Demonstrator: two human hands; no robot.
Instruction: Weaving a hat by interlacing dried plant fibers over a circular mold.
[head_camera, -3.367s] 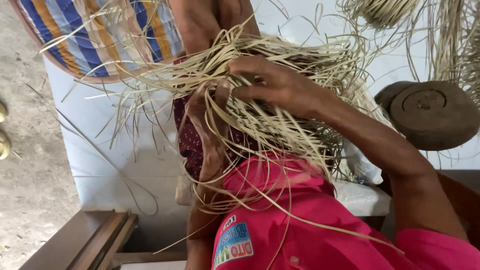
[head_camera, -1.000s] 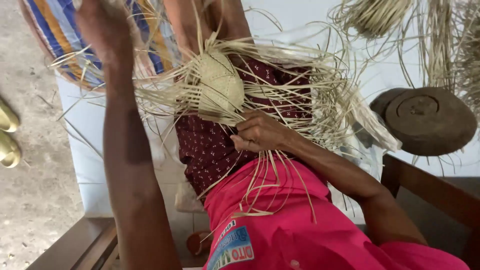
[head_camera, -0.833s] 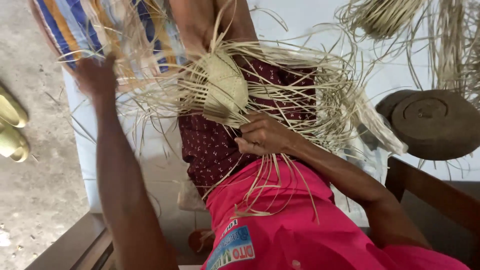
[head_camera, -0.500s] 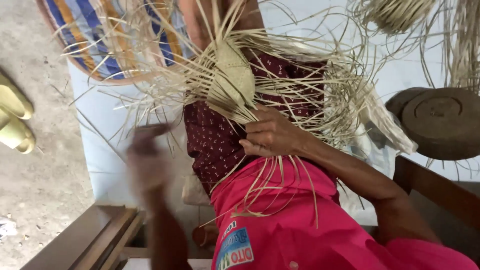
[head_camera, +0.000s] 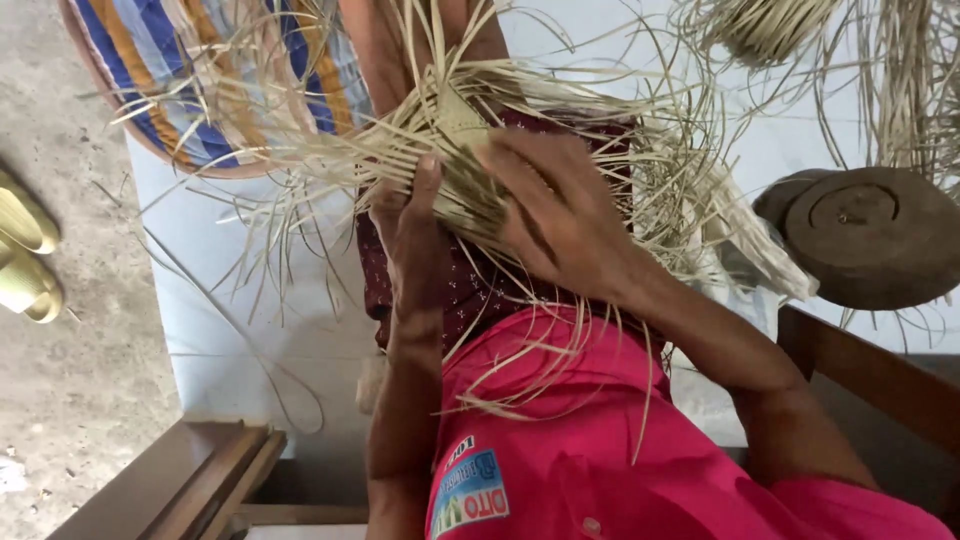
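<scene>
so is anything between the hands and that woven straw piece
Nothing visible: the left hand and the right hand both rest directly on the woven straw piece, with loose straw strands fanning out around them.

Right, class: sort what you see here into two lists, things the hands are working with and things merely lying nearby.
In use:
left hand
right hand
woven straw piece, both hands on it
loose straw strands trailing from it

Lying about:
round wooden block
striped cloth
yellow sandals on the ground
hanging straw bundle
</scene>
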